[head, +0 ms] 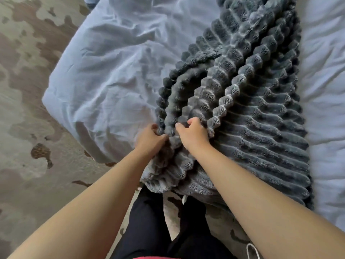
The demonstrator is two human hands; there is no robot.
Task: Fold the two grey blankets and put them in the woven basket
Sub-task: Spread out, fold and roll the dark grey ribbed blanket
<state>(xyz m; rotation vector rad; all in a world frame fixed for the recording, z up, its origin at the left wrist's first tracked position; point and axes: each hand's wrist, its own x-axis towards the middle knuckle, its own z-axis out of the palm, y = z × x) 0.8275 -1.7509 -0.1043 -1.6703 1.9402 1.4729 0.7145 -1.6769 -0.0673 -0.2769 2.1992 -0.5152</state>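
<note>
You are mid-fold: your left hand and right hand sit side by side, both with fingers curled into the near end of the grey blanket; beyond your grip it runs away in a long, seemingly doubled strip over the pale bed sheet. The next move probably calls for carrying the gripped end toward the far end, edges matched; neither the woven basket nor a second blanket is in view.
</note>
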